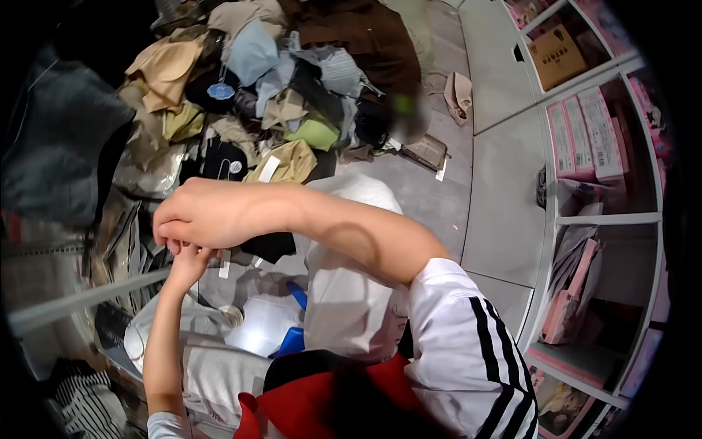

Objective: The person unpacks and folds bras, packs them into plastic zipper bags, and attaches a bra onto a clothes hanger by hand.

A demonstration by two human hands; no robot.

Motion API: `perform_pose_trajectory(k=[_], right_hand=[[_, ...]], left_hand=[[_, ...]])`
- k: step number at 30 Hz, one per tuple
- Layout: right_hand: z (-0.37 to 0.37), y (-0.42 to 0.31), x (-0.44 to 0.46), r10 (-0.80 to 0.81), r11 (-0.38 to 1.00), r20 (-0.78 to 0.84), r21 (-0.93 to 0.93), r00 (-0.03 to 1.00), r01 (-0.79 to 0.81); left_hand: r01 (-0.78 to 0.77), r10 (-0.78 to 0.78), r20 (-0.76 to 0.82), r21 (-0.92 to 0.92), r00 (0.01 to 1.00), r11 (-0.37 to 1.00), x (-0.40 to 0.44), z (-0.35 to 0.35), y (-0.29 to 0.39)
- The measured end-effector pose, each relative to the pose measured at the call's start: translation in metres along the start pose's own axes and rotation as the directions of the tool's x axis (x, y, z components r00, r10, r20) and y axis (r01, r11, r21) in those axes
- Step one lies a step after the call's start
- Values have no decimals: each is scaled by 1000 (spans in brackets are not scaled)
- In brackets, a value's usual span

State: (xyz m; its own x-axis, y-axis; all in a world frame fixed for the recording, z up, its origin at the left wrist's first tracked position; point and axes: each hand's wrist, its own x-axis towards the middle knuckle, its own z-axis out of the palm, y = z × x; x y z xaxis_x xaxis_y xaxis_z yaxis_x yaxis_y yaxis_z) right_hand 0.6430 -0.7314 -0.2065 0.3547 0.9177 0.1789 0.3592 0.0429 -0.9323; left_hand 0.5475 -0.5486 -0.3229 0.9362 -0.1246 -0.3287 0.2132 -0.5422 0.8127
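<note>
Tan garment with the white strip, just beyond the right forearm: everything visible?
The tan garment looks like soft, smooth cloth, crumpled, with curved edges. A narrow white strip, perhaps a tag, slants across its left part. It lies in the pile of clothes, just below a light-green piece in the view. The right forearm borders its lower edge in the view; contact can't be told.

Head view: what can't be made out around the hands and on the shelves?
All in the head view:
Left hand: some fingers hidden by the right hand; I can't tell whether either holds anything.
Black cloth: partly covered by the right forearm.
Pink boxes: label print too small to read.
Striped cloth: runs into the dark lower-left rim.
</note>
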Motion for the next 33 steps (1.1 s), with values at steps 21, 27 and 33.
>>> perform_pose_trajectory(k=[21,27,33], right_hand=[[-303,453,-504,372,-296,-883,179,-285,-938],[-357,503,-551,455,-329,-848,125,-273,-936],[-374,562,-582,484,-276,-779,298,-400,-914]], left_hand=[[-63,402,-229,800,886,596,266,96,42],[-122,52,113,807,992,578,219,156,54],[5,-207,201,706,957,708,208,185,55]])
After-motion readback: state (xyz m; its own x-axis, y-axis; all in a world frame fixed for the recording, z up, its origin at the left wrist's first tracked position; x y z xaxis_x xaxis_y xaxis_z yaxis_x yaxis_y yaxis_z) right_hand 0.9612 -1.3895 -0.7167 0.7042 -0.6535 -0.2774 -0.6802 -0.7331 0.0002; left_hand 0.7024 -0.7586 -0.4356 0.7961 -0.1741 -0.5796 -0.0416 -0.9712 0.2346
